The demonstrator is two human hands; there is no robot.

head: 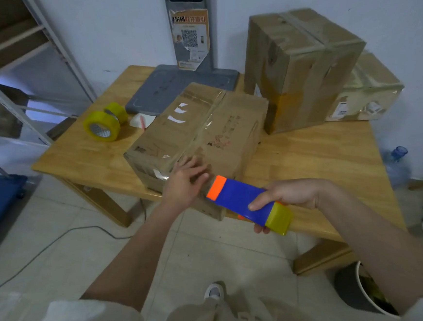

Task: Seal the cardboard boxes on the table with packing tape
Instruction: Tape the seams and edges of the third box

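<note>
A long cardboard box (218,132) lies across the wooden table (319,157), with clear tape running along its top seam. My left hand (185,180) rests with straight fingers on the box's near end, over the tape. My right hand (291,195) grips a blue tape dispenser (241,198) with an orange front end and a yellow tape roll at its back, held just off the box's near corner. Two yellow tape rolls (104,124) lie on the table's left side.
A tall taped box (299,69) and a lower plastic-wrapped box (367,89) stand at the back right. A grey scale base (179,87) with a post sits at the back. Metal shelving (9,75) is on the left, a bin (362,292) at lower right.
</note>
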